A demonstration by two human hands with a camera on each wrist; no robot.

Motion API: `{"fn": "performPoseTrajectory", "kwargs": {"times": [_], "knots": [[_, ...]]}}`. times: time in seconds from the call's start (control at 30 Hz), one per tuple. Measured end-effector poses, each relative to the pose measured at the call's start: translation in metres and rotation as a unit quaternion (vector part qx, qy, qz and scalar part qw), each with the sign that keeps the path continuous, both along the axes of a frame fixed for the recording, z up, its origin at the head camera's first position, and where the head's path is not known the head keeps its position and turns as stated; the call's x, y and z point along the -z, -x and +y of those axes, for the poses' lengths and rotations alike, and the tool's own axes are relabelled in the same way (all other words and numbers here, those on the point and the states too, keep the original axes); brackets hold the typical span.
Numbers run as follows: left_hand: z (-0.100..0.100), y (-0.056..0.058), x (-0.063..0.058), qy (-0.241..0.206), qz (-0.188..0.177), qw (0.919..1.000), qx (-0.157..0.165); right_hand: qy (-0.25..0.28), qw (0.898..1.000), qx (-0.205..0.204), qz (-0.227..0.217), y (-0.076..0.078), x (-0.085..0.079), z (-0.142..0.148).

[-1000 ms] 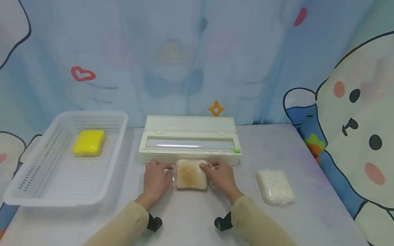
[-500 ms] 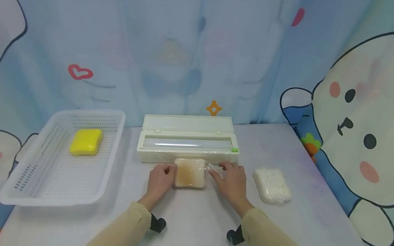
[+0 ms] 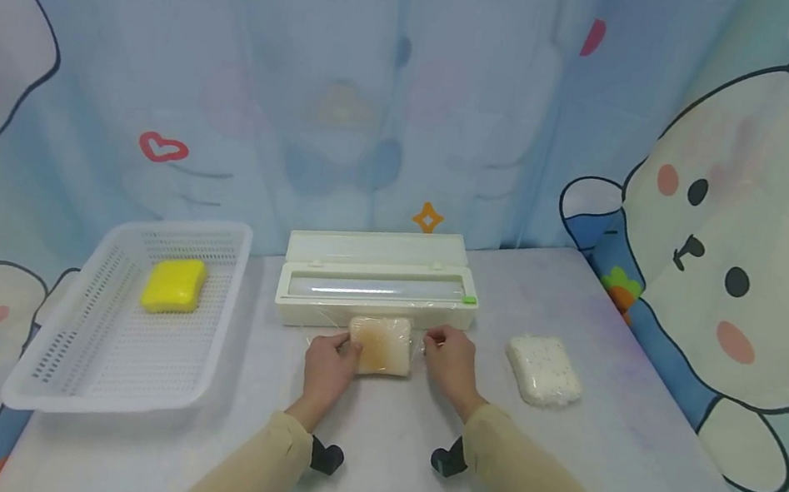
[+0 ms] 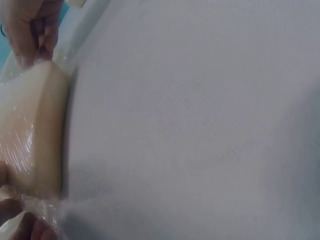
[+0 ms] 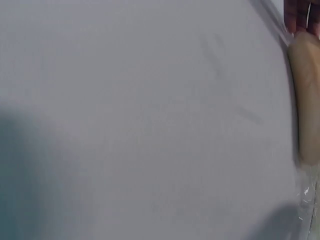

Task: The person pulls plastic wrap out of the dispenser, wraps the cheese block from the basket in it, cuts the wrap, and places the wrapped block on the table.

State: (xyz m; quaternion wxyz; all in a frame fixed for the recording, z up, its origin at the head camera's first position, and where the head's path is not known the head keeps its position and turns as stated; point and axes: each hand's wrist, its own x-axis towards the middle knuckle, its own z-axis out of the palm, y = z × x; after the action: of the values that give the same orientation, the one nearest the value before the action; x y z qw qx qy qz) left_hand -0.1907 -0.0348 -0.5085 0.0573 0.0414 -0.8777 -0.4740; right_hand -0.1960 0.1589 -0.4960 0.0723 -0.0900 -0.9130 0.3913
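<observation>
A slice of bread [image 3: 380, 345], browned on top and wrapped in clear plastic wrap [image 4: 55, 215], lies flat on the table in front of a wrap dispenser [image 3: 378, 311]. My left hand [image 3: 329, 371] is at its left end, fingers pinching the loose film, thumb near the bread's edge. On the other end, my right hand [image 3: 452, 366] pinches the film just off the bread's right side. The left wrist view shows the right hand [image 4: 32, 30] gripping film at the far end. Only the left hand [image 5: 301, 15] appears in the right wrist view.
The white dispenser stands with its lid [image 3: 379, 249] up and its film roll [image 3: 377, 289] exposed. Farther right lies another wrapped, speckled white slice [image 3: 545, 371]. A white plastic basket [image 3: 119, 375] on the left contains a yellow wrapped block [image 3: 174, 286]. A printed curtain hangs behind.
The right hand moved off the bread to the right, spread its fingers, then came back and pinched the film. My left hand shifted slightly right, closer against the bread's left end.
</observation>
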Motion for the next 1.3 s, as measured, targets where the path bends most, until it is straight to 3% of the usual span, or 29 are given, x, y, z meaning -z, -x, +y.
{"fn": "performPoseTrajectory", "kwargs": {"times": [0.23,0.5,0.77,1.07,1.3], "knots": [[-0.003,-0.002,-0.001,-0.016,0.006,0.9998,-0.013,0.002,1.0,-0.019,-0.018,-0.003,0.001,-0.018],[-0.004,-0.001,-0.002,-0.003,0.027,0.9996,-0.011,-0.006,0.999,-0.035,-0.031,-0.004,0.001,-0.019],[-0.005,-0.001,-0.007,-0.009,-0.006,0.9999,-0.002,-0.011,0.998,-0.053,-0.038,0.0,0.004,-0.018],[-0.008,0.0,-0.013,-0.003,-0.015,0.9998,0.008,-0.011,0.996,-0.064,-0.059,0.003,-0.002,-0.018],[-0.011,0.001,-0.012,-0.002,-0.029,0.9996,0.004,0.002,0.997,-0.035,-0.066,0.002,-0.001,-0.018]]}}
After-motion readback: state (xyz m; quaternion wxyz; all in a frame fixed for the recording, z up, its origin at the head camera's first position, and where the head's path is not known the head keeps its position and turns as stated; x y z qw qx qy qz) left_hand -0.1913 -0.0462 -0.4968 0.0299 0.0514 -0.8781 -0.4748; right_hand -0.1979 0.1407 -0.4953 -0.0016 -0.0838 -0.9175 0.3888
